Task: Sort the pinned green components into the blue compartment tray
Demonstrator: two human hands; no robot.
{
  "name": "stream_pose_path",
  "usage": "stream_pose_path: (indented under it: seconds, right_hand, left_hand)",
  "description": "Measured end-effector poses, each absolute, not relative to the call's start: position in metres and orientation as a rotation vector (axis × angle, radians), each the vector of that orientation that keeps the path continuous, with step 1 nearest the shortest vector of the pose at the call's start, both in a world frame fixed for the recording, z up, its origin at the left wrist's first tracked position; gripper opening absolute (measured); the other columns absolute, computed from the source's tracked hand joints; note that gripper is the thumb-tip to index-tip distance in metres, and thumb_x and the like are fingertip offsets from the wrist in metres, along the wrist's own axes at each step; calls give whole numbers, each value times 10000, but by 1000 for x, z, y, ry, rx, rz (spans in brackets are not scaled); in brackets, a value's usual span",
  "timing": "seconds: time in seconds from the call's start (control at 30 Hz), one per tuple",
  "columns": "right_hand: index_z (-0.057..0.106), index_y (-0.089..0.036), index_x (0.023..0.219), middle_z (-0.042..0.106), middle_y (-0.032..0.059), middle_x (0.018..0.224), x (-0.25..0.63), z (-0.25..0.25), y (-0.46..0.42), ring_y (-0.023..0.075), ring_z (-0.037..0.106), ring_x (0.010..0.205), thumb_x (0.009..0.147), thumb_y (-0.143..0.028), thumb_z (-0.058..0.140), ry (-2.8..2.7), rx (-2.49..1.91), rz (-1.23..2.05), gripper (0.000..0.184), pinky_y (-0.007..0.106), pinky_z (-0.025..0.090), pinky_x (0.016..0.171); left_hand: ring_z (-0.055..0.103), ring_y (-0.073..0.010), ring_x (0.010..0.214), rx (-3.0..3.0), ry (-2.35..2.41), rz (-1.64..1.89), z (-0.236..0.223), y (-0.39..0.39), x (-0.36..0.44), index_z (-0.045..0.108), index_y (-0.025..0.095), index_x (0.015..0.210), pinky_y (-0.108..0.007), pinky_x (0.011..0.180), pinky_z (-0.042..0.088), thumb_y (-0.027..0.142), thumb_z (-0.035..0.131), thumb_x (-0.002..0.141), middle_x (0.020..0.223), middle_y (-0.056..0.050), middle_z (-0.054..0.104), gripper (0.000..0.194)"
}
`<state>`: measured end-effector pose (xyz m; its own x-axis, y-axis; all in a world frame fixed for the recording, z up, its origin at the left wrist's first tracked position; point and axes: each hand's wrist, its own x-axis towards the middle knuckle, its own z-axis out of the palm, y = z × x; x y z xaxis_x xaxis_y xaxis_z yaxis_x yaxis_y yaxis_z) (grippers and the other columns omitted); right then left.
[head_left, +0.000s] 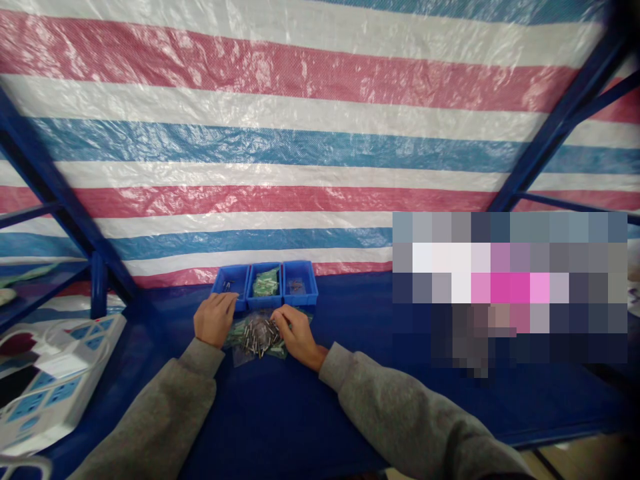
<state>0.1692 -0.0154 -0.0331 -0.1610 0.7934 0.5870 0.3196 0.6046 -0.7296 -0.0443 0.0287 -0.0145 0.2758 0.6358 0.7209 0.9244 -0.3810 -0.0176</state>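
From the head camera, a person leans over a blue worktop [350, 413] with both hands close together near its far edge. A loose pile of small metal parts [257, 337] lies on clear and green-tinted plastic bags, between the hands and just in front of three blue bins. The left bin [231, 285] holds a few small metal pieces, the middle bin [265, 285] holds green packets, and the right bin [300, 283] holds something small that is hard to make out.

The left hand [215, 320] sits just in front of the left bin, its fingers [228, 303] pressed together and reaching toward the rim, with nothing visible between them. The right hand [299, 337] is over the pile, its fingers [281, 317] bunched at the parts. Whether they pinch a piece is too small to tell.

With parts this small, fingertip work suits them best. Low wrists and short reaches, as here, keep the pile from being scattered and the bags from sliding.

Grey sleeves [160, 413] run back to the near edge of the worktop. A white power strip [50, 380] lies near the left edge, a striped tarp [300, 147] hangs behind, and a pixelated patch hides the area to the right.
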Motion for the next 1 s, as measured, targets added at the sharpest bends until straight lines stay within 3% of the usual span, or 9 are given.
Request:
stream_pose_path:
  seconds: [0.2,0.5,0.83,1.0]
  right_hand:
    - [580,-169,758,525,0,680,169,-32,-16,116,488,656,939,-288,345,-1752,-922,536,320,223,359,641]
    - [588,-170,775,545,6,700,170,-32,-16,121,507,679,940,-292,345,-1764,-928,535,318,223,371,661]
    - [589,-177,788,565,11,738,167,-36,-14,119,520,664,900,-282,446,-1793,-1049,375,211,226,383,640]
    - [622,-218,929,584,42,912,163,-42,-13,160,554,840,819,-307,585,-1941,-1204,198,147,248,418,730]
  left_hand:
    - [559,-222,835,-2091,-1431,-805,-10,26,-43,652,216,927,-349,687,322,248,458,880,897,-47,694,202]
    - [523,-241,838,-2032,-1462,-901,-6,24,-40,645,214,885,-379,744,298,230,474,859,858,-72,675,174]
    - [546,-251,913,-2155,-1443,-883,-9,22,-33,645,206,923,-393,771,342,248,489,851,933,-70,668,177]
    - [566,-208,915,-2435,-1218,-913,-13,23,-30,640,199,942,-359,822,405,250,472,872,956,-65,656,189]
